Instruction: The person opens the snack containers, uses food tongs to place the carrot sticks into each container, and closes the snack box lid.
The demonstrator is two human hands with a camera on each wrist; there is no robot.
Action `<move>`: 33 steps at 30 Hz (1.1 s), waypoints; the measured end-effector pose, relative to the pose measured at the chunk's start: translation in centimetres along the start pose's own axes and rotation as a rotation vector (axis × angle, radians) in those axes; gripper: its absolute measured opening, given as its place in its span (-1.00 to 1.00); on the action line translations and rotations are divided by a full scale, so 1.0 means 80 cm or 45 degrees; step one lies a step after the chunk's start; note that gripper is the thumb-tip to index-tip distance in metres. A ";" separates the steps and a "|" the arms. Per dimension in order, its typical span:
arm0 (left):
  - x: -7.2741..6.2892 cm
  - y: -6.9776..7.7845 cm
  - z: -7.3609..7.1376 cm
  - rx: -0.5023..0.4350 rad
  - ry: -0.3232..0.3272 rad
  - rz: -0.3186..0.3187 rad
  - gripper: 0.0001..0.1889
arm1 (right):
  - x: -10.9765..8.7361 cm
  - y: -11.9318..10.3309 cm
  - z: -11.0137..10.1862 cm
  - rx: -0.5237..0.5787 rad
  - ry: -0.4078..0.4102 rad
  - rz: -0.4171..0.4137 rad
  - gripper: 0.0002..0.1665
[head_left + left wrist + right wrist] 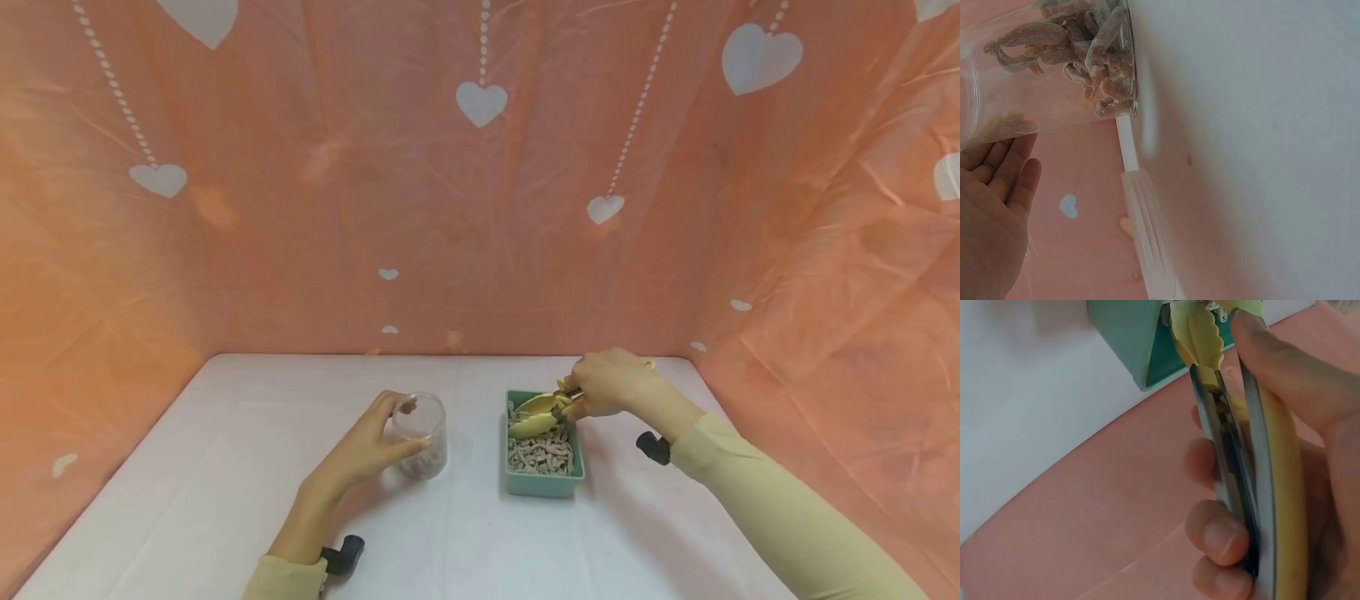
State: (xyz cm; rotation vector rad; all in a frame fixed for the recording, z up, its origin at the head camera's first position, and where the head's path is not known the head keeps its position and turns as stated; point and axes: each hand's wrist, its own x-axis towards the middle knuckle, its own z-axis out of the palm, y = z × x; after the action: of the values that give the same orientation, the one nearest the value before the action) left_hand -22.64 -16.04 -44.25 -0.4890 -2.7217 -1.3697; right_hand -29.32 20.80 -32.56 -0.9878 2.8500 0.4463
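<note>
One white-covered table (pixel 465 550) stands before one orange-pink curtain (pixel 525 275) printed with four dotted lines, each ending in a white heart. Two hands are at work. The left hand (pixel 367 446) grips one clear, colourless, cylindrical jar (pixel 432 433), thumb and fingers spread round its wall; several wrinkled grey-brown strips (pixel 1035 35) lie at its bottom, overlapping too much to count. One translucent, ribbed, round-edged piece (pixel 1150 234) sits on the table, at five o'clock from the jar in the left wrist view. The right hand (pixel 611 383) has its thumb and fingers clamped on one pair of yellow-and-silver tongs (pixel 532 427), whose two scalloped yellow tips stand apart. They reach into the twelve o'clock end of one green rectangular tray (pixel 543 487), set at three o'clock from the jar and holding uncountable pale grey-brown strips (pixel 540 458).
</note>
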 end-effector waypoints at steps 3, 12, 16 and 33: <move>-0.001 -0.001 0.000 0.010 0.011 0.020 -0.31 | -0.001 0.001 0.002 -0.022 0.056 -0.043 -0.59; -0.002 0.001 0.002 -0.021 -0.006 0.009 -0.29 | -0.012 0.002 0.010 -0.067 0.198 -0.138 -0.73; -0.002 0.001 0.001 -0.017 0.001 0.012 -0.30 | -0.015 0.001 0.012 -0.074 0.233 -0.159 -0.73; 0.000 -0.001 0.000 -0.001 -0.004 0.035 -0.28 | -0.033 0.016 0.040 0.084 0.354 -0.156 -0.75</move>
State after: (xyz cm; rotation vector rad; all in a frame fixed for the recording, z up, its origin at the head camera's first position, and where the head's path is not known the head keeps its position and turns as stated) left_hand -22.70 -16.11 -44.28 -0.5267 -2.7064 -1.3652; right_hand -28.06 24.28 -34.81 -1.2953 2.9948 0.2172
